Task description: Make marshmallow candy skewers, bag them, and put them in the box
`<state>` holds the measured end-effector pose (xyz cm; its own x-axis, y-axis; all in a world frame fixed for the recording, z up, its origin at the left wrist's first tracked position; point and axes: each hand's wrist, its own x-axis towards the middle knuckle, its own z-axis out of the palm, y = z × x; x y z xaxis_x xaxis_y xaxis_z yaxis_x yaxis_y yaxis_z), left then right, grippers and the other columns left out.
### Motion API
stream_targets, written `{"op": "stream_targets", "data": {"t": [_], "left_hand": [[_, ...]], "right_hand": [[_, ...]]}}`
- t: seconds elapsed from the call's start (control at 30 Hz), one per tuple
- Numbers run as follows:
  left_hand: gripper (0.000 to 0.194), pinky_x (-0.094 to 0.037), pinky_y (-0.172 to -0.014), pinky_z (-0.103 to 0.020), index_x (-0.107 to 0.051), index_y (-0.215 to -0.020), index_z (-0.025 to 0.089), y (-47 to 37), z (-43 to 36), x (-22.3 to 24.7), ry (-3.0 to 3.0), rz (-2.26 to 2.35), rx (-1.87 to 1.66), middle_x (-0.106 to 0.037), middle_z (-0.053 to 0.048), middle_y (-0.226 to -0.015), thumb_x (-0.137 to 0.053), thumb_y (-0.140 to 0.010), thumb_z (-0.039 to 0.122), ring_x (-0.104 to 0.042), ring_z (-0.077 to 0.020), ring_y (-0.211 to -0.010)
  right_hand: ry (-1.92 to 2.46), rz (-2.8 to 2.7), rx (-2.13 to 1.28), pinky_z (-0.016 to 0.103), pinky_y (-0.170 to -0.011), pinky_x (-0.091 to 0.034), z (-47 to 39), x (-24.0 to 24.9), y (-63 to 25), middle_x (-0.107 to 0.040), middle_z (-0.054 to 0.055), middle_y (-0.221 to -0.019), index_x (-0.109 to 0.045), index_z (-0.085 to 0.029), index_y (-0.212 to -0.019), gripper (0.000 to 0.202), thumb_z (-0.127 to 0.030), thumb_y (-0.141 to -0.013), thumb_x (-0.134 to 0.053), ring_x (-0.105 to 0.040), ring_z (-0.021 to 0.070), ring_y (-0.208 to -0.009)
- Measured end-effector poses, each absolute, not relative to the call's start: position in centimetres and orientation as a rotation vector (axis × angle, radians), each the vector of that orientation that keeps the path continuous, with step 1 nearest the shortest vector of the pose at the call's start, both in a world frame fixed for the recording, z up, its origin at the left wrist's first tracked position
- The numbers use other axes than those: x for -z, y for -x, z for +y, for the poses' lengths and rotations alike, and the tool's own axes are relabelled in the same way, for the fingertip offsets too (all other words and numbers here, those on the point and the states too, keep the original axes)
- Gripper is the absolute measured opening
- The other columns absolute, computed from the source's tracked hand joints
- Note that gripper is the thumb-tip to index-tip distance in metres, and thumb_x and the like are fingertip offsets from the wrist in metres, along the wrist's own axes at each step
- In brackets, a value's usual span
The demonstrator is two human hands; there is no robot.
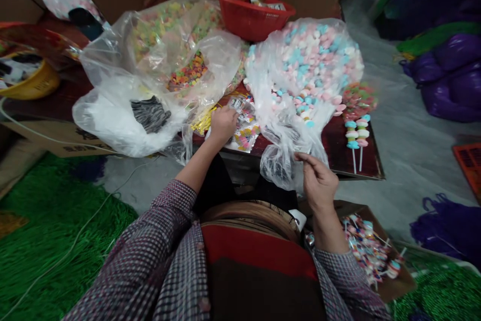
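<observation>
My left hand [224, 123] reaches down onto a pile of printed plastic wrappers [246, 135], its fingers curled; what lies under the fingertips is hidden. Gold twist ties [203, 121] lie just left of it. My right hand [320, 179] is held by the table's front edge with thumb and fingers pinched together; I cannot make out anything between them. Close to it hangs the crumpled mouth of a clear bag [278, 161] of pink, white and blue marshmallow candies [315, 55]. Two candy skewers [356, 135] on white sticks lie at the table's right end.
A bag of ring-shaped gummies [188, 73] and a white bag with dark grey strips [150, 114] occupy the left. Behind stands a red basin [255, 18]. A yellow bowl [33, 78] sits far left. A cardboard box of wrapped candy sticks [370, 248] is at lower right.
</observation>
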<state>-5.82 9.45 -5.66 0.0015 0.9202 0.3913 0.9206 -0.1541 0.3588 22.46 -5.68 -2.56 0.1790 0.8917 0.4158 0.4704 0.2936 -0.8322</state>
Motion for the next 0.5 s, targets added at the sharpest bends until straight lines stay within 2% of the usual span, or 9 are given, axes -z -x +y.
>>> {"op": "stream_targets", "data": {"t": [0.1, 0.17, 0.27, 0.33, 0.4, 0.5], "left_hand": [[0.021, -0.041, -0.087, -0.042, -0.075, -0.091, 0.021, 5.9, 8.4, 5.1, 2.223, -1.970, 0.924, -0.075, -0.012, -0.096, -0.056, -0.097, 0.027, -0.062, -0.0278, -0.094], [0.023, -0.042, -0.089, -0.042, -0.076, -0.098, 0.022, 5.9, 7.5, 4.8, 2.257, -1.911, 0.992, -0.075, -0.012, -0.096, -0.054, -0.099, 0.031, -0.063, -0.0279, -0.096], [0.029, -0.043, -0.091, -0.041, -0.076, -0.102, 0.024, 5.8, 5.9, 4.7, 2.336, -1.751, 1.162, -0.074, -0.010, -0.094, -0.052, -0.102, 0.039, -0.064, -0.0258, -0.095], [0.031, -0.044, -0.092, -0.040, -0.077, -0.102, 0.025, 5.7, 4.8, 4.5, 2.367, -1.602, 1.313, -0.074, -0.008, -0.092, -0.052, -0.102, 0.043, -0.064, -0.0239, -0.093], [0.029, -0.046, -0.092, -0.040, -0.078, -0.101, 0.026, 5.7, 3.8, 4.2, 2.380, -1.488, 1.427, -0.075, -0.007, -0.090, -0.054, -0.102, 0.042, -0.065, -0.0223, -0.091], [0.025, -0.048, -0.091, -0.040, -0.078, -0.102, 0.028, 5.8, 2.6, 3.6, 2.398, -1.439, 1.431, -0.074, -0.006, -0.089, -0.055, -0.101, 0.038, -0.066, -0.0207, -0.090]], "right_hand": [[1.329, -1.334, -0.585, 0.045, -0.096, -0.064, -4.8, 1.4, -21.8, -0.084, 0.005, -0.094, -0.082, -0.024, -0.098, 0.019, -0.030, -0.092, -0.065, -0.081, 0.0217, -0.091], [1.297, -1.186, -0.829, 0.042, -0.088, -0.066, -3.8, 0.5, -20.7, -0.084, 0.005, -0.093, -0.081, -0.023, -0.099, 0.020, -0.036, -0.089, -0.070, -0.081, 0.0207, -0.083], [1.227, -1.027, -1.309, 0.032, -0.070, -0.066, -1.7, -0.8, -18.4, -0.084, 0.006, -0.099, -0.077, -0.022, -0.105, 0.036, -0.048, -0.081, -0.080, -0.080, 0.0191, -0.080], [1.197, -0.943, -1.508, 0.025, -0.060, -0.063, -0.1, -1.3, -16.8, -0.082, 0.006, -0.100, -0.074, -0.022, -0.107, 0.048, -0.057, -0.075, -0.084, -0.079, 0.0172, -0.080], [1.165, -0.863, -1.614, 0.024, -0.055, -0.061, 1.3, -1.3, -15.5, -0.081, 0.005, -0.101, -0.071, -0.023, -0.104, 0.054, -0.063, -0.070, -0.086, -0.078, 0.0165, -0.078], [1.067, -0.781, -1.679, 0.025, -0.056, -0.062, 2.6, -1.0, -14.5, -0.076, 0.000, -0.091, -0.065, -0.024, -0.095, 0.055, -0.061, -0.064, -0.090, -0.076, 0.0156, -0.074]]}}
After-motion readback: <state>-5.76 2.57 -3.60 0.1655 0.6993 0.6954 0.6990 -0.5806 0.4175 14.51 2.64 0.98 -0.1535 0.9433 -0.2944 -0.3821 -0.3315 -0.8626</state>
